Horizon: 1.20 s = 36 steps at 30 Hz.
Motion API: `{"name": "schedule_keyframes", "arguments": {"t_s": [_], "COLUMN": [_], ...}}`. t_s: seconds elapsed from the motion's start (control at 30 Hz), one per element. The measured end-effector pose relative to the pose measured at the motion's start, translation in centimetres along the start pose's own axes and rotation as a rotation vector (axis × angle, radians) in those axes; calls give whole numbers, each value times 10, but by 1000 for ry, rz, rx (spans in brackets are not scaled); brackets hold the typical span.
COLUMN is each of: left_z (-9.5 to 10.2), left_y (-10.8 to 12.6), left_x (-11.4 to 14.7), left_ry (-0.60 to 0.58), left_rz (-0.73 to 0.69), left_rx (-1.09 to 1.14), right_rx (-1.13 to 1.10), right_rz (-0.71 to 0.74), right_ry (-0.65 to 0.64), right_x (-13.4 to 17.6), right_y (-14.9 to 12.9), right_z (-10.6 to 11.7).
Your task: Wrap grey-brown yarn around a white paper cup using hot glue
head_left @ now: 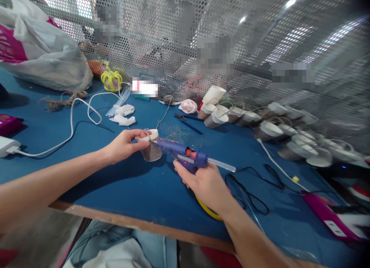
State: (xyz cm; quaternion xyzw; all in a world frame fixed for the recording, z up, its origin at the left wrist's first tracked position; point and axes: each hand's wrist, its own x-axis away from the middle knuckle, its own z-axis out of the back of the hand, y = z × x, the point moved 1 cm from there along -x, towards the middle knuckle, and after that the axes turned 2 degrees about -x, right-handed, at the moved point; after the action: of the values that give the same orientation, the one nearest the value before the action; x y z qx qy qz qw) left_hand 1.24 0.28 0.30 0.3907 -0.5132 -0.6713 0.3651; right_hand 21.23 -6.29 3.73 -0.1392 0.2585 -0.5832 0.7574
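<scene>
My right hand (202, 183) is wrapped round the grip of a blue glue gun (173, 148), with a clear glue stick (221, 164) jutting from its back end. The nozzle points left and meets the side of a small cup (152, 152), brown below with a white rim. My left hand (127, 142) pinches this cup near its rim, where a loop of twine shows. From behind the cup a strand of twine (163, 117) runs back to a small grey-brown ball (168, 100). My fingertips partly cover the cup.
Several similar cups (268, 130) stand at the right. Pliers (187, 119), a pale fabric rose (187, 106) and crumpled white scraps (123, 115) lie farther back. A white cable (72, 125) crosses the left; black cords (254, 198) lie right. A perforated metal screen (173, 40) rises behind.
</scene>
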Motion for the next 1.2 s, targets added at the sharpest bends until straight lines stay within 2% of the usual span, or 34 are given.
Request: {"name": "schedule_keyframes", "arguments": {"t_s": [0.17, 0.37, 0.77, 1.2], "left_z": [1, 1, 4, 6], "left_y": [-1, 1, -2, -3], "left_x": [0, -1, -1, -1], "left_ry": [-2, -19, -57, -85], "left_rz": [-1, 10, 21, 3], "left_rx": [11, 31, 104, 100], "right_rx": [-30, -75, -191, -259], "right_rz": [-38, -57, -185, -224], "right_ry": [40, -11, -9, -31], "right_x": [-1, -2, -7, -8], "right_y": [3, 1, 4, 2], "right_z": [2, 0, 5, 6]}}
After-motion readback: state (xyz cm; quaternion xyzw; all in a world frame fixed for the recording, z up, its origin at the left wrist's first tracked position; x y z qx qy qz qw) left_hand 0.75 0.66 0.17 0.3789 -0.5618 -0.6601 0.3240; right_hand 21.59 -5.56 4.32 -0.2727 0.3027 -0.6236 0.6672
